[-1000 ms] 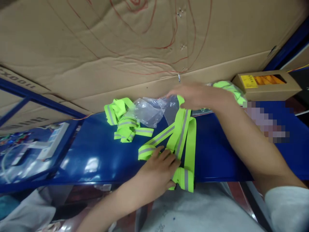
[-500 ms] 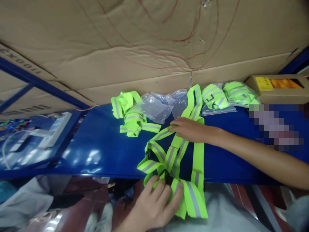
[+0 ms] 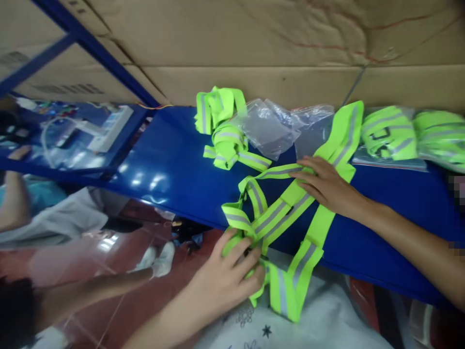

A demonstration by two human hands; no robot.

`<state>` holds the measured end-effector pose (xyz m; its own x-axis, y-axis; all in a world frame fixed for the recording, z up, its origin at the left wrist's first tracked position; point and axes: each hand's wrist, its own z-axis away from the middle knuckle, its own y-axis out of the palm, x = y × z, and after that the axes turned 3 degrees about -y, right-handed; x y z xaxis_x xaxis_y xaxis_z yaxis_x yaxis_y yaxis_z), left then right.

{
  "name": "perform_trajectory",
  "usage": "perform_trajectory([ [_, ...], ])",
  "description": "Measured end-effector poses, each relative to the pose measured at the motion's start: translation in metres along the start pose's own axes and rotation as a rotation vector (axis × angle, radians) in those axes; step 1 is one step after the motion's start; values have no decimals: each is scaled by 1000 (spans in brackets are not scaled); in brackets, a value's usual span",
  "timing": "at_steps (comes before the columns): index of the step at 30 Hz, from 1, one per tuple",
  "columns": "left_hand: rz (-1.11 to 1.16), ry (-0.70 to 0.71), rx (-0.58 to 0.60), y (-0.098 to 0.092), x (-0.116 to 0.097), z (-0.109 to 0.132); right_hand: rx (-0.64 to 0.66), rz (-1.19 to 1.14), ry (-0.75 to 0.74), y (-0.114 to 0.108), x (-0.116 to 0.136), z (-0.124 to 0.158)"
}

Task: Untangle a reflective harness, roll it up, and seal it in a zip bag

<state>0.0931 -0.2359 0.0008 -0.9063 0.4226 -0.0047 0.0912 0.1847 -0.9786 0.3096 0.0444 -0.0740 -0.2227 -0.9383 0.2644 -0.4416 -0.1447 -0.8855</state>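
Note:
A neon yellow-green reflective harness (image 3: 276, 218) with grey stripes lies over the front edge of the blue table, partly hanging toward my lap. My left hand (image 3: 234, 264) has its fingers curled round the bunched straps at the near end; part of what it grips is hidden under the fingers. Farther up, my right hand (image 3: 323, 186) rests over the straps, one narrow strap running between its fingers and thumb. Left of it sit two rolled-up bundles of the same webbing (image 3: 221, 109), beside flat clear plastic bags (image 3: 271, 128).
Bagged harnesses (image 3: 388, 133) stand at the back right against a cardboard wall (image 3: 247, 80). The blue table (image 3: 167, 145) has a metal frame (image 3: 105, 58) on its left. Beyond it lies a white power strip (image 3: 111, 128). Another person's arm (image 3: 94, 288) and legs show at lower left.
The view has turned, so the table appears tilted and shifted. My hands stay on the harness, its far strap now slanting up to the right. Another person's arm has appeared at lower left.

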Motion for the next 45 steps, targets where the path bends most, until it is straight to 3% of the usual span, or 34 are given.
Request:
perform_trajectory([
  [4, -26, -92, -297, -8, 1, 17, -32, 159, 126, -4, 2, 0],
  [8, -128, -108, -332, 0, 14, 25, 16, 82, 129, -2, -5, -2],
  [14, 178, -293, -432, 21, 52, 45, -14, 49, 144, 5, -17, -1],
  [16, 202, -345, -342, 24, 52, 52, -18, 52, 146, 6, -19, 0],
  [20, 271, -484, 94, 19, 35, 60, -24, 60, 149, 6, -20, 0],
  [22, 340, -522, 196, 11, 29, 61, -26, 66, 152, 6, -20, -1],
  [28, 505, -470, 185, -11, 40, 47, 3, 71, 146, 2, -14, -4],
  [32, 390, -582, 54, 0, 47, 31, 3, 60, 161, -1, -10, -5],
  [35, 266, -642, 106, 10, 47, 21, 4, 51, 157, -2, -9, -5],
  [39, 281, -708, 178, 13, 47, 16, 36, 53, 154, -1, -9, -4],
  [45, 170, -958, 90, 28, 36, 1, 33, 102, 128, -7, -11, -5],
])
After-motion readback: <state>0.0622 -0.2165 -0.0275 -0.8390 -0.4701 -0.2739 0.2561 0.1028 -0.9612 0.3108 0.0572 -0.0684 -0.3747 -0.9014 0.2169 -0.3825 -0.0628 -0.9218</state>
